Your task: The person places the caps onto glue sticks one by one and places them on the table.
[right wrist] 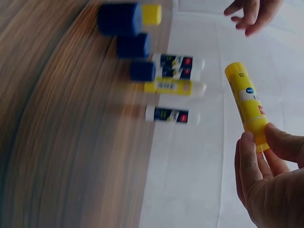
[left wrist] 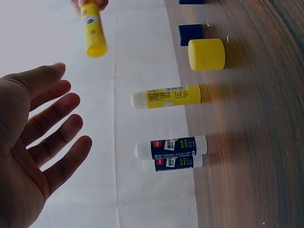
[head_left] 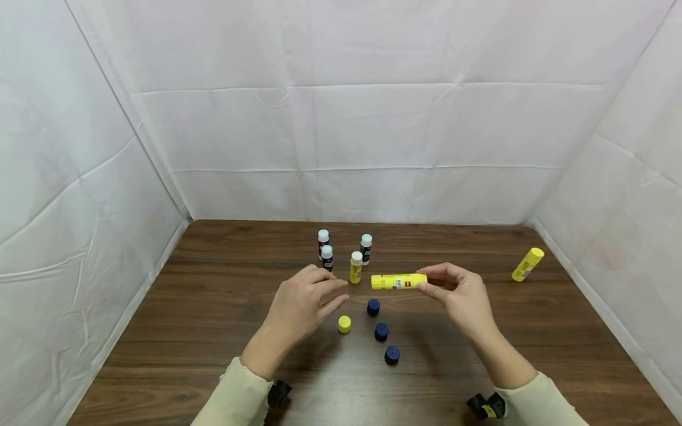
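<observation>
Yellow cylindrical plastic glue stick [head_left: 395, 281]: we pinch one end in our right hand [head_left: 466, 299] (our left hand [head_left: 302, 300] hovers, fingers released).

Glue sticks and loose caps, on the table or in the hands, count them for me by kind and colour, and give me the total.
Yellow glue sticks: 3
Dark blue glue sticks: 3
Loose blue caps: 3
Loose yellow cap: 1
Total: 10
</observation>
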Demonstrator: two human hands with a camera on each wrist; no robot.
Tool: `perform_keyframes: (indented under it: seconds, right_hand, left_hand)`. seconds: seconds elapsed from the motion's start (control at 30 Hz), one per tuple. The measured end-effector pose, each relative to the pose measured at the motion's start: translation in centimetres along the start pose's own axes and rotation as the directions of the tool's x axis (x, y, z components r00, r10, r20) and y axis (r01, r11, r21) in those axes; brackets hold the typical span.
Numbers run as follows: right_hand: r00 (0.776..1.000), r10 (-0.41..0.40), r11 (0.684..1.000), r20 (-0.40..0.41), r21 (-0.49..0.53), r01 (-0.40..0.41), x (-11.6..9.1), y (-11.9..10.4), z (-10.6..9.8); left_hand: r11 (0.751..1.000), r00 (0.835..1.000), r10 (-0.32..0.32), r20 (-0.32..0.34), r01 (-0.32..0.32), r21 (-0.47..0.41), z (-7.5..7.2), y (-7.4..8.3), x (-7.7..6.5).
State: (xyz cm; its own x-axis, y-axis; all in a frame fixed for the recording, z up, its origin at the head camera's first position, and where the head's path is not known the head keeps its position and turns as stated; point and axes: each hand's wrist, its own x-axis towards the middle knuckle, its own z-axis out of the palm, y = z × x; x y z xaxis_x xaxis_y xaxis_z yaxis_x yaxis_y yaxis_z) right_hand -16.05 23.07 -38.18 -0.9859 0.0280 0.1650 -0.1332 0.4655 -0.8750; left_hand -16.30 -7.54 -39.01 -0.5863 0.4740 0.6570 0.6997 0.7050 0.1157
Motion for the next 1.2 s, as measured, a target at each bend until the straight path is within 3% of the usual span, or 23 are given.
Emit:
perform_keyframes:
  seconds: [0.5, 0.7, 0.9, 1.2]
  right_hand:
    - [0.997, 0.0, 0.987, -0.083, -0.163, -0.013, 1.5, 3.3, -5.3]
    - [0.991, -0.004, 0.948, -0.134, -0.317, -0.04, 2.1, 4.6, -7.0]
    - [0.985, -0.045, 0.913, -0.166, -0.407, -0.027, 2.8, 5.7, -8.3]
    - [0.982, -0.071, 0.857, -0.173, -0.515, -0.028, 3.9, 6.8, -10.6]
  left_hand:
    - [0.998, 0.997, -0.064, 0.035, 0.064, -0.014, 0.4, -0.3, -0.2]
    - [0.995, 0.994, -0.096, 0.052, 0.098, -0.022, 0.7, -0.4, -0.3]
    - [0.991, 0.99, -0.126, 0.068, 0.129, -0.038, 0.8, -0.6, -0.5]
    - [0.971, 0.968, -0.213, 0.132, 0.224, -0.079, 1.1, -0.8, -0.4]
